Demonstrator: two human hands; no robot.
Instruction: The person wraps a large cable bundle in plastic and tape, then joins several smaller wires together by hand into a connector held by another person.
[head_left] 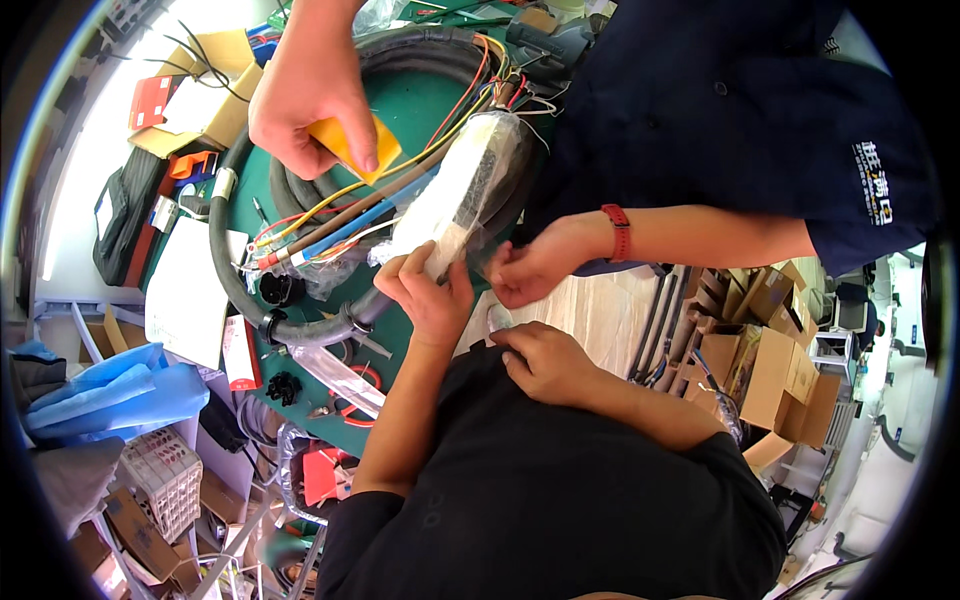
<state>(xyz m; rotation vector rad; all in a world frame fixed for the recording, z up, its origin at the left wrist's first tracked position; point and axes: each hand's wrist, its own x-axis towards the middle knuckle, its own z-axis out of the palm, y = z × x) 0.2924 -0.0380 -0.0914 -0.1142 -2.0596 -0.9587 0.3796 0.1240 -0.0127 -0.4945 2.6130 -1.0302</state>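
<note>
We have our left hand (428, 298) at the lower end of a white wrap (455, 195) with clear plastic over it, thumb and fingers drawn narrow and holding that end. The wrap lies slantwise over the cable work on the green table (392, 98), its upper end beside a cluster of thin coloured wires. Our right hand (550, 362) is bent in front of our black shirt (560, 480), its fingers near a small clear plastic piece (498, 318); we cannot tell whether it grips anything. Above our hands, a co-worker's hand (312, 105) comes in from the top edge, pinching a yellow card (358, 148) between thumb and fingers. On our right, another hand (535, 268), with a red wristband (616, 232), reaches in from a dark blue shirt (690, 110), its fingers curled just beside the wrap; what it holds we cannot make out. To the left of the wrap we see a blue wire (360, 222) and a brown one running side by side, and a thick black cable (228, 240) looping round on the table. Further left lie a white sheet (190, 290) and an open cardboard box (215, 90).
</note>
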